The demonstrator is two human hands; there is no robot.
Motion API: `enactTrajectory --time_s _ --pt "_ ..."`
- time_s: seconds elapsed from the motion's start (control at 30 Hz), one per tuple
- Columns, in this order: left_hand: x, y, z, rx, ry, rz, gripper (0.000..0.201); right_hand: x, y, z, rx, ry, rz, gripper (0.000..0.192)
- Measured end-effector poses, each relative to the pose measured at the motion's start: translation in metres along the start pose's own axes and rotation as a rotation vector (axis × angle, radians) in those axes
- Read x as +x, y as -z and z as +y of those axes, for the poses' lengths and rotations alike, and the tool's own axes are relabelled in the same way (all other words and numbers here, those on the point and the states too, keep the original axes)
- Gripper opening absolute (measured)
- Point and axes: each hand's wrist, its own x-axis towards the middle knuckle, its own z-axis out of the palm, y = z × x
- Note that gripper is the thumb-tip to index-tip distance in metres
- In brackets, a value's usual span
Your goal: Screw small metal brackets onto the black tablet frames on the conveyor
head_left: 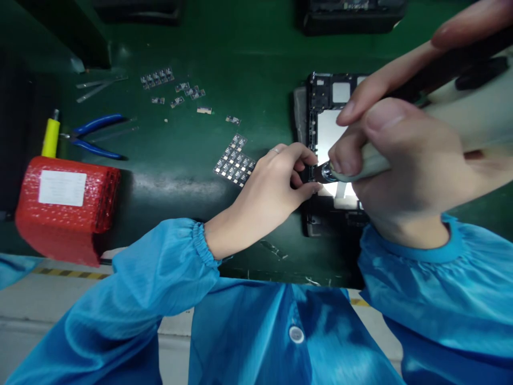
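Observation:
An opened black device frame (316,101) with a pale inner plate lies on the green mat at centre right. My right hand (401,166) grips a thick pale power screwdriver (372,163) whose tip points down at the frame's left edge. My left hand (276,184), with a ring on one finger, pinches a small dark part (310,175) right at the tool's tip, thumb and forefinger closed on it. The lower half of the frame is hidden behind my right hand and blue sleeve.
A sheet of small grey components (234,160) lies left of my left hand, with more strips (158,77) further back. Blue-handled pliers (94,136), tweezers (98,88), a yellow-handled tool (51,136) and a red box (66,206) sit at the left. Black trays (352,16) stand behind.

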Motion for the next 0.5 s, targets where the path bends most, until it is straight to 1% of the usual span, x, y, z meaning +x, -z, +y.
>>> enactTrajectory --time_s 0.07,0.17,0.3,0.4,0.5 --pt "0.0 0.0 0.0 0.004 -0.001 0.002 0.03 0.0 -0.004 0.008 0.078 0.119 -0.001 0.034" --pt "0.0 0.001 0.001 0.018 0.018 -0.002 0.03 0.0 -0.006 0.013 0.091 0.166 -0.003 0.03" --pt "0.001 0.0 0.002 0.03 0.01 -0.009 0.03 0.003 -0.006 0.01 0.072 0.152 -0.003 0.028" --pt "0.002 0.0 0.001 0.054 -0.013 -0.001 0.029 0.004 -0.009 0.006 -0.007 0.161 -0.073 0.018" --pt "0.005 0.002 0.001 0.059 -0.02 0.0 0.028 -0.001 -0.015 0.004 0.014 0.1 -0.088 0.014"
